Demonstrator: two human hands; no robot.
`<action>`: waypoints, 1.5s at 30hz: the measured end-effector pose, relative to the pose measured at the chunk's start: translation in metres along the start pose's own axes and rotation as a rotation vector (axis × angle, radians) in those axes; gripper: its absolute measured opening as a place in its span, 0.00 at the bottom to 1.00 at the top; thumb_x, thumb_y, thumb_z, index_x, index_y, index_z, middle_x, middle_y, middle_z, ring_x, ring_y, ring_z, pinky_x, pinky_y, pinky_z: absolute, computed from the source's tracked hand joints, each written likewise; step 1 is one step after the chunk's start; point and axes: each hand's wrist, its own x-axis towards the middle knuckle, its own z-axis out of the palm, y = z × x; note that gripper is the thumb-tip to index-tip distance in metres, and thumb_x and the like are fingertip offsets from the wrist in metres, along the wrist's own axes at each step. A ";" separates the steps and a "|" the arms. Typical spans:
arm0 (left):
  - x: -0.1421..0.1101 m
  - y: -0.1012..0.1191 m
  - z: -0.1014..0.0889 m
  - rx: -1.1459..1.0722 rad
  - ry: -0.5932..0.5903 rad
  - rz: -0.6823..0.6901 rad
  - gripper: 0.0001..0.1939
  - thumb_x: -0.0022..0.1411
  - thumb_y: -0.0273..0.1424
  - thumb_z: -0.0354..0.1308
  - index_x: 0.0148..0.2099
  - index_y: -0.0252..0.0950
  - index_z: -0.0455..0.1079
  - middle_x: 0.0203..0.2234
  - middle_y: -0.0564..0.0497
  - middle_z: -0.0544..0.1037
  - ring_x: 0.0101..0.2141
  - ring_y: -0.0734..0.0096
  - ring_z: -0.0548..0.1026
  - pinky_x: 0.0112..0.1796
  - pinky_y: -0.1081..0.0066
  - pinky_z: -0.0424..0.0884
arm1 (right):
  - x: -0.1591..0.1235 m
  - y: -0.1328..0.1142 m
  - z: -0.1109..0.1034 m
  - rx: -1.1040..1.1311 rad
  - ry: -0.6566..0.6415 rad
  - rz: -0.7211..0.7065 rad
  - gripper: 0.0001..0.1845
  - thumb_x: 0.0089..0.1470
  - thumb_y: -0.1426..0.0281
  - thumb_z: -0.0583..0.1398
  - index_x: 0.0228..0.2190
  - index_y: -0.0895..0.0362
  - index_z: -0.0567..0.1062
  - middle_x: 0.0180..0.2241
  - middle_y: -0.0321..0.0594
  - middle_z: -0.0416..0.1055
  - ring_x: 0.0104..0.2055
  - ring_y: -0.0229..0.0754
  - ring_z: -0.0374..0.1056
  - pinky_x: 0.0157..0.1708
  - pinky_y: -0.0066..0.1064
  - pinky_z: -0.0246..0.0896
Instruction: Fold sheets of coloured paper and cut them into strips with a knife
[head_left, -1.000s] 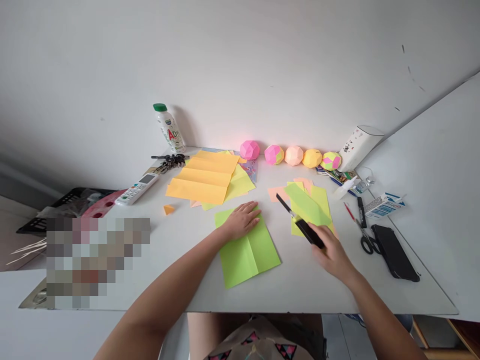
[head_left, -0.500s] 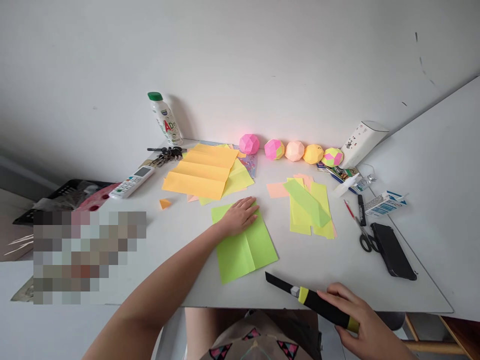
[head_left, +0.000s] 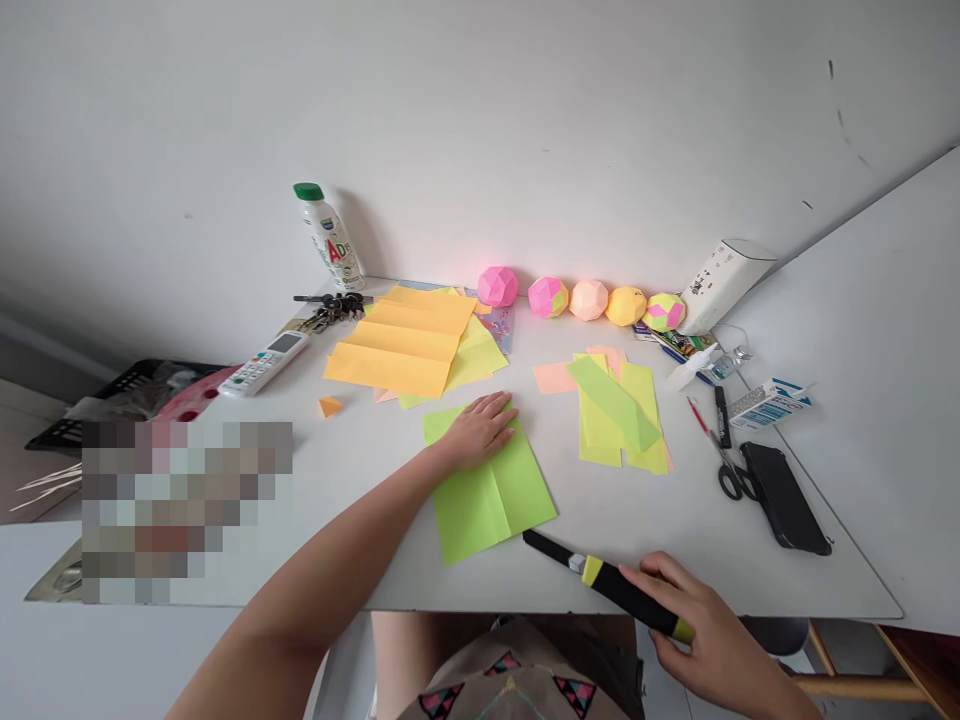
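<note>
My left hand [head_left: 480,432] lies flat on a creased green sheet of paper [head_left: 469,520], its fingers stretched out near the sheet's upper right corner. A vertical fold line runs down the lower part of the sheet. My right hand [head_left: 694,635] is wrapped round a black and yellow utility knife [head_left: 634,595] with its dark blade out. The blade's tip is close to the sheet's bottom right edge; whether it touches the paper I cannot tell. Right of the sheet are yellow, green and peach paper strips [head_left: 611,405].
Orange and yellow sheets [head_left: 405,340] lie at the back left, with a remote control [head_left: 266,365] beside them. Several paper balls [head_left: 589,299] line the wall. Scissors [head_left: 733,475] and a black phone-like case [head_left: 786,498] lie right. A white bottle [head_left: 330,240] stands at the back.
My right hand has brought the utility knife left and slightly up, so its blade tip is nearer the green sheet. My left hand stays flat on the paper.
</note>
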 end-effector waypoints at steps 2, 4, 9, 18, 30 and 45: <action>0.000 0.000 0.001 0.000 0.008 -0.004 0.27 0.70 0.43 0.35 0.62 0.35 0.61 0.64 0.43 0.56 0.64 0.57 0.51 0.61 0.55 0.50 | 0.002 0.000 0.002 0.004 0.004 -0.004 0.35 0.51 0.78 0.54 0.60 0.47 0.61 0.48 0.43 0.68 0.42 0.39 0.71 0.37 0.24 0.69; 0.000 0.001 0.001 0.001 0.013 -0.001 0.27 0.70 0.43 0.35 0.62 0.36 0.61 0.64 0.44 0.56 0.64 0.57 0.51 0.62 0.55 0.50 | 0.003 0.000 0.004 0.018 -0.005 0.009 0.35 0.52 0.78 0.54 0.61 0.47 0.60 0.48 0.43 0.68 0.40 0.39 0.71 0.34 0.23 0.70; -0.001 0.004 -0.001 0.042 0.009 0.018 0.26 0.70 0.41 0.38 0.62 0.35 0.60 0.64 0.41 0.56 0.64 0.55 0.51 0.61 0.54 0.51 | 0.005 0.000 0.008 0.033 -0.027 0.058 0.35 0.53 0.77 0.53 0.62 0.47 0.57 0.49 0.44 0.66 0.34 0.36 0.71 0.27 0.22 0.69; 0.000 0.029 -0.010 0.132 0.021 0.097 0.16 0.66 0.28 0.45 0.48 0.39 0.72 0.53 0.40 0.69 0.59 0.52 0.60 0.59 0.47 0.52 | 0.007 -0.010 0.013 -0.061 0.032 0.023 0.33 0.52 0.75 0.56 0.60 0.51 0.61 0.48 0.45 0.69 0.44 0.42 0.72 0.41 0.27 0.70; -0.010 0.079 0.016 0.092 0.026 -0.178 0.39 0.62 0.51 0.42 0.59 0.19 0.61 0.62 0.29 0.56 0.64 0.35 0.46 0.61 0.45 0.43 | 0.014 -0.037 0.013 -0.150 0.012 -0.012 0.30 0.49 0.74 0.56 0.56 0.61 0.66 0.47 0.51 0.71 0.38 0.44 0.75 0.32 0.27 0.73; -0.012 0.080 0.014 0.154 0.000 -0.174 0.41 0.64 0.51 0.40 0.62 0.19 0.58 0.63 0.28 0.53 0.64 0.36 0.44 0.60 0.45 0.43 | 0.013 -0.038 0.015 -0.198 -0.052 0.051 0.30 0.53 0.74 0.53 0.58 0.64 0.64 0.39 0.49 0.72 0.29 0.42 0.73 0.24 0.29 0.71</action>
